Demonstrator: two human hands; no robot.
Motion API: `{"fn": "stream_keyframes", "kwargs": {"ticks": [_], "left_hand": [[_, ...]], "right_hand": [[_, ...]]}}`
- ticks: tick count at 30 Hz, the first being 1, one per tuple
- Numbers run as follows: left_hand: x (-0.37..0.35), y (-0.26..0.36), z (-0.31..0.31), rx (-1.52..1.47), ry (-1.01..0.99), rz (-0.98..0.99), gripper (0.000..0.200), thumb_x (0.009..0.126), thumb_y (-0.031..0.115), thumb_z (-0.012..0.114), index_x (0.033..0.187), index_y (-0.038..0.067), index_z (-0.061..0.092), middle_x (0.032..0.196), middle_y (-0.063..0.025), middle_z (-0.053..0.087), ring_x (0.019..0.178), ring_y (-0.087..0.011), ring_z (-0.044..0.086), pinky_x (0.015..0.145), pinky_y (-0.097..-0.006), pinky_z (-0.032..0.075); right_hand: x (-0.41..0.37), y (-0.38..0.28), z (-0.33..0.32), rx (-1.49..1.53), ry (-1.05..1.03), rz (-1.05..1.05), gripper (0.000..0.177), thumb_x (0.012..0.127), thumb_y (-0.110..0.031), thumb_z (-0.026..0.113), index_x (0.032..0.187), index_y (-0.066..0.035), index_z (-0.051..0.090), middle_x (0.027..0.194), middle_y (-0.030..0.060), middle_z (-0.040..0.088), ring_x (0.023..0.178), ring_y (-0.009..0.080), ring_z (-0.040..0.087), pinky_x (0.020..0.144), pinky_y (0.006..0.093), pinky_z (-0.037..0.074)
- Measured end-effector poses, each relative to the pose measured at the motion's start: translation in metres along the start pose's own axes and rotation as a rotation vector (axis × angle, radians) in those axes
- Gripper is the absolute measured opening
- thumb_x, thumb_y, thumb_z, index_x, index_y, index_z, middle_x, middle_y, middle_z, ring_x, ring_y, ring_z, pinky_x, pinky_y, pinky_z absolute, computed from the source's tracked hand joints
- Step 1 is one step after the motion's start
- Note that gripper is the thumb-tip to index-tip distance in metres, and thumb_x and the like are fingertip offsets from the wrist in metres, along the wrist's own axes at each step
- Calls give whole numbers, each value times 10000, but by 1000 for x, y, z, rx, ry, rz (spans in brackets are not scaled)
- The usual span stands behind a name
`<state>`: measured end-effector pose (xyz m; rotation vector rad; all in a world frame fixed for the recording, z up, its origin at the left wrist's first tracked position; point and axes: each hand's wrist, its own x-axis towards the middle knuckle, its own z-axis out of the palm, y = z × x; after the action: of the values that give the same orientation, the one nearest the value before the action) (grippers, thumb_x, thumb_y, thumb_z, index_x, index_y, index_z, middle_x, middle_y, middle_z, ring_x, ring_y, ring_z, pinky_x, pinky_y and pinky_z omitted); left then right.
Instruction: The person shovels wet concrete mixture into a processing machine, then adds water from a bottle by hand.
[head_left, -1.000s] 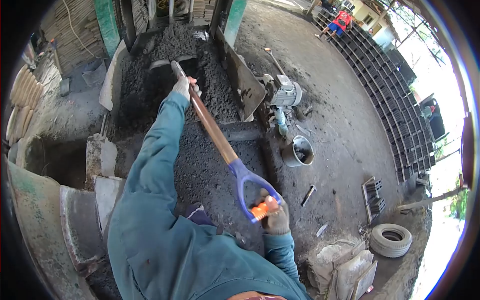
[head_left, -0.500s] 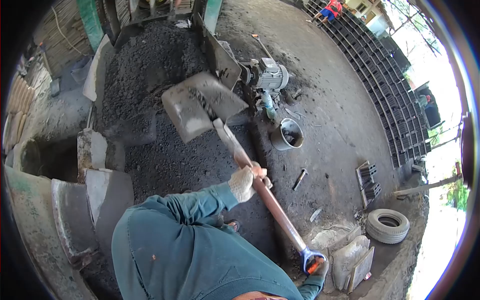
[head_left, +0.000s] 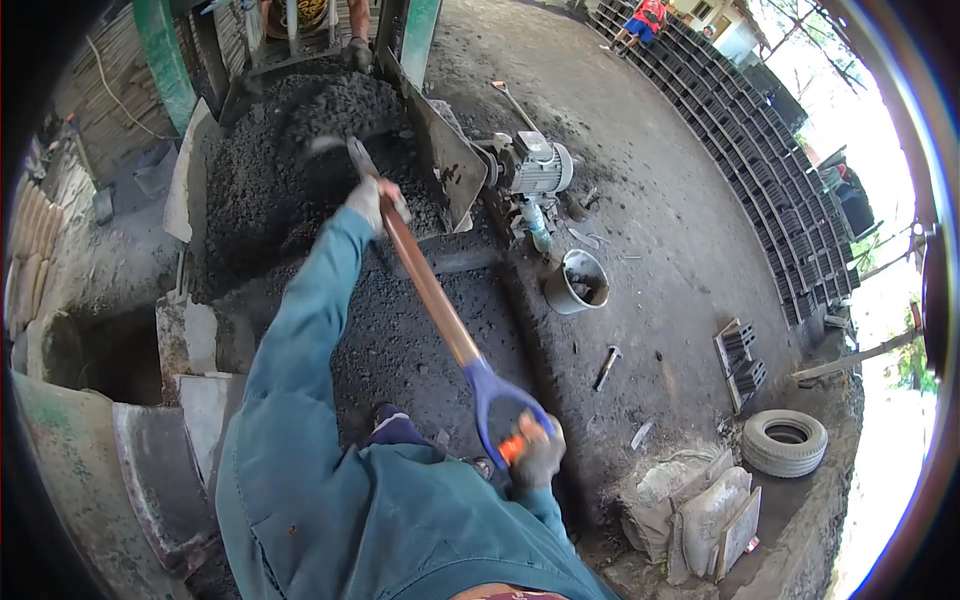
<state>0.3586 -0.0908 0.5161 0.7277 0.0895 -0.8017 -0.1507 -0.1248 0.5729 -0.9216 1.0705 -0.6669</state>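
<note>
A shovel (head_left: 432,295) slants across the middle, its brown shaft running to a blue D-shaped handle with an orange grip. My left hand (head_left: 374,204), in a pale glove, is closed round the shaft near the blade end. My right hand (head_left: 541,455), gloved too, is wrapped round the orange grip low in the view. At the far end the blade is smeared by motion and lost among dark, loose, crumbly material (head_left: 265,170), which fills a bay with raised side walls.
A grey motor (head_left: 540,165) stands right of the bay's metal side plate (head_left: 447,150). Beyond the pit edge are a bucket (head_left: 558,292), a hammer (head_left: 606,368) and a tyre (head_left: 785,443). Another person's gloved hand (head_left: 358,55) is at the bay's far end. Stacked racks (head_left: 740,150) curve along the right.
The shovel has swung forward and left, its blade going from above the near floor into the far heap. Both hands have moved with it. Another person's hand now shows at the back.
</note>
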Motion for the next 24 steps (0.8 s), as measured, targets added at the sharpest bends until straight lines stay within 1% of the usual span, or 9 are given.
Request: {"fn": "stream_keyframes", "kwargs": {"ticks": [4, 6, 9, 10, 11, 13, 16, 19, 24], "left_hand": [[23, 62, 32, 229, 177, 226, 109, 846, 132, 596, 837, 66, 509, 681, -101, 497, 551, -264, 526, 578, -462, 516], [2, 62, 58, 138, 105, 187, 115, 858, 134, 594, 837, 77, 497, 675, -84, 482, 585, -260, 541, 627, -456, 530], [-106, 21, 129, -139, -102, 70, 201, 882, 188, 632, 813, 93, 468, 695, -66, 481, 673, -239, 551, 727, -449, 511], [-134, 5, 145, -191, -194, 23, 234, 891, 217, 645, 807, 97, 462, 699, -60, 479, 703, -232, 554, 755, -453, 500], [-139, -13, 150, -350, -221, -51, 263, 899, 246, 653, 793, 96, 464, 707, -63, 489, 717, -232, 557, 776, -459, 489], [-158, -39, 167, -548, -276, -129, 334, 918, 324, 647, 759, 98, 459, 718, -66, 497, 745, -235, 563, 818, -479, 475], [-163, -83, 173, -670, -496, -267, 455, 950, 495, 562, 769, 78, 534, 813, -104, 587, 849, -277, 600, 889, -509, 470], [-202, -113, 184, -463, -742, -82, 681, 935, 665, 463, 1043, 26, 671, 1094, -222, 671, 1041, -378, 624, 941, -536, 476], [-257, -124, 181, -266, -930, 225, 839, 892, 763, 425, 1145, -16, 607, 1176, -219, 630, 1015, -358, 629, 876, -509, 503]], "right_hand": [[2, -49, 50, -219, -451, -399, 358, 975, -329, 601, 1110, 1, 571, 854, 102, 676, 751, 162, 635, 668, 289, 516], [-37, -113, 39, -79, -403, -359, 362, 950, -333, 615, 1100, -6, 575, 817, 98, 653, 708, 173, 624, 625, 304, 514], [-43, -179, -67, 126, -490, -461, 465, 840, -237, 650, 1218, 7, 533, 850, 99, 610, 726, 190, 621, 663, 311, 536], [-40, -197, -105, 31, -241, -634, 534, 796, -280, 652, 1208, 43, 545, 901, 123, 613, 789, 203, 612, 694, 329, 524], [-76, -242, -75, -200, -317, -862, 461, 803, -299, 668, 1084, 52, 567, 715, 86, 593, 543, 165, 543, 501, 298, 448], [-65, -292, -135, -585, -176, -1243, 565, 768, -296, 684, 1153, 100, 567, 959, 156, 635, 754, 201, 615, 721, 308, 501], [-68, -347, -127, -789, 162, -1700, 255, 869, -128, 638, 1011, 84, 641, 891, 131, 646, 691, 199, 616, 619, 310, 499], [-67, -407, -110, -887, 318, -2033, 270, 895, -184, 624, 1001, 64, 627, 854, 112, 630, 666, 187, 609, 585, 297, 492], [-104, -497, -12, -927, 349, -2637, 311, 939, -276, 601, 986, 31, 604, 793, 79, 603, 626, 167, 598, 528, 275, 482]]}}
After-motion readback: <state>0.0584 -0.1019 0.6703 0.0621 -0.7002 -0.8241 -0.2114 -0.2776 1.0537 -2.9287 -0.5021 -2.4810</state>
